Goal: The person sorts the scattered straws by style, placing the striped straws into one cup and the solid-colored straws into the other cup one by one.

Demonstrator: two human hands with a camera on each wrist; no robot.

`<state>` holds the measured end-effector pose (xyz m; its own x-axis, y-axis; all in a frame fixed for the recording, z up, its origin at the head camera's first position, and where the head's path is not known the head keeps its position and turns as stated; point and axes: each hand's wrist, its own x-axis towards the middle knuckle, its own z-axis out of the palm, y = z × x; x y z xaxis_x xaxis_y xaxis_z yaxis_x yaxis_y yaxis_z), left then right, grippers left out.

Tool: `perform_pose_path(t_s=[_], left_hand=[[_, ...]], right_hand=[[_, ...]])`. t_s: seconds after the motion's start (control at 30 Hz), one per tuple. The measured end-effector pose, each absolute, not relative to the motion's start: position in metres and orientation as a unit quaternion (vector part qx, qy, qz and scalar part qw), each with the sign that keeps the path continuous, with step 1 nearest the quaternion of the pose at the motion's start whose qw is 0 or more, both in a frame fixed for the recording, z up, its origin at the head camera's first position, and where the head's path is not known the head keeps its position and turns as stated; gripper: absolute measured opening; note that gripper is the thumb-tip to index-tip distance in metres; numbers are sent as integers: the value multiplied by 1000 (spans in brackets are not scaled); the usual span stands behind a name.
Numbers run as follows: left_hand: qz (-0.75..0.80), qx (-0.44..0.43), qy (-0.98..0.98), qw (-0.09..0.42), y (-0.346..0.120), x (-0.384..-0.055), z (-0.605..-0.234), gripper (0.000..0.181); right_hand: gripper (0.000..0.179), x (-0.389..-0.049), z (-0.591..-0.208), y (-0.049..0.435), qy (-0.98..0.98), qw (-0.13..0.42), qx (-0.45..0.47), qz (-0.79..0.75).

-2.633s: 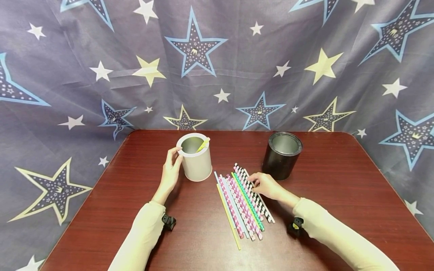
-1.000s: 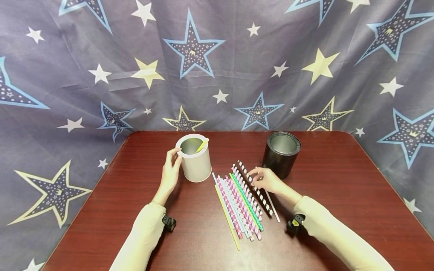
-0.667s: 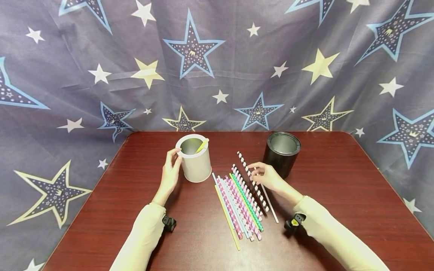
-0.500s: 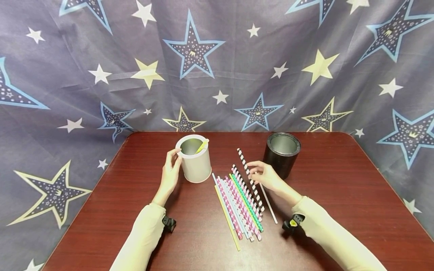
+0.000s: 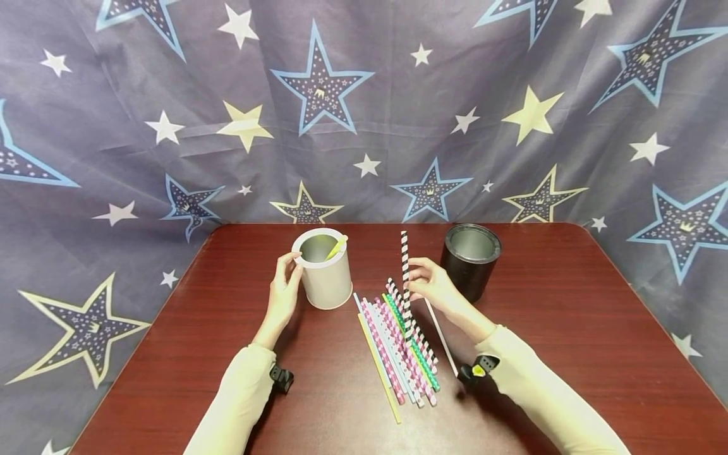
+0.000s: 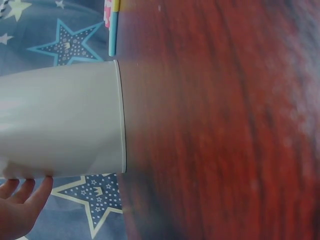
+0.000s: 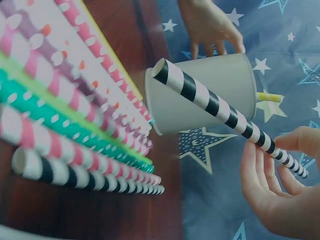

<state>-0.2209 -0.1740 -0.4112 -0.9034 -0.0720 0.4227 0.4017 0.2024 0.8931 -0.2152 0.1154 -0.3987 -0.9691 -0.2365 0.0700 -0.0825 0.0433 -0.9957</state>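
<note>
My right hand (image 5: 438,291) pinches a black-and-white striped paper straw (image 5: 404,249) between thumb and fingers, above the right side of a row of straws (image 5: 395,354). In the right wrist view the held straw (image 7: 215,105) slants across the pale grey can. My left hand (image 5: 282,291) rests its fingertips against the left side of that can (image 5: 328,281), near its white rim. A yellow straw (image 5: 337,247) stands inside the can, its upper end above the rim. The left wrist view shows fingers (image 6: 37,197) touching the can's outer wall.
A black can (image 5: 469,268) stands at the right, behind my right hand. A thin white straw (image 5: 443,338) lies apart from the row, below my right hand. The row has pink, green, blue and yellow straws. Star-patterned cloth (image 5: 370,101) hangs behind the brown table (image 5: 188,354).
My right hand has picked the black-and-white straw from the row's right side, lifted it and swung it more upright, towards the left. The left hand has stayed at the grey can.
</note>
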Motion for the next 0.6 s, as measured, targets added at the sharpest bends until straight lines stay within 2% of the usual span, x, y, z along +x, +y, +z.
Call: perform_pose_path(t_s=[0.43, 0.6], left_hand=[[-621, -109, -752, 190, -174, -221, -411, 30], [-620, -108, -753, 190, -174, -221, -411, 30]], right_hand=[[39, -217, -373, 96, 641, 24, -115, -758], [42, -229, -378, 93, 603, -8, -159, -782]])
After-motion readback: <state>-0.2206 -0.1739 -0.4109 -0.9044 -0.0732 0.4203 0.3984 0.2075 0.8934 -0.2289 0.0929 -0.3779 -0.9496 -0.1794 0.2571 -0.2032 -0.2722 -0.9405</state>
